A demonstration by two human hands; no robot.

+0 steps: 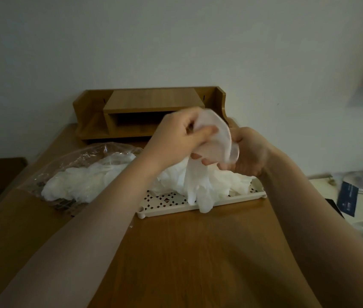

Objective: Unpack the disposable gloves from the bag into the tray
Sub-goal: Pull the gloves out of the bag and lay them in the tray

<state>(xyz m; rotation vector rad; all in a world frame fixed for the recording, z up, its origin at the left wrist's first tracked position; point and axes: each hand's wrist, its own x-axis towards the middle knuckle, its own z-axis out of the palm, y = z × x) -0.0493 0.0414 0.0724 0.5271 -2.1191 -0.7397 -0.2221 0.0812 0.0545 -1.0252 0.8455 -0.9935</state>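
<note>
A clear plastic bag [82,162] lies on the wooden table at the left, with several white disposable gloves [76,185] inside it. A white perforated tray [167,204] sits in the middle, holding a loose heap of gloves [227,182]. Above the tray, my left hand [178,136] and my right hand [247,150] both grip one white glove [217,138] by its cuff. Its fingers hang down over the tray's front rim.
A wooden desk organiser [149,112] stands against the wall behind the tray. Clutter, including a dark blue booklet [347,198], lies on a surface at the right. The wooden table [187,252] stretches toward me between my forearms.
</note>
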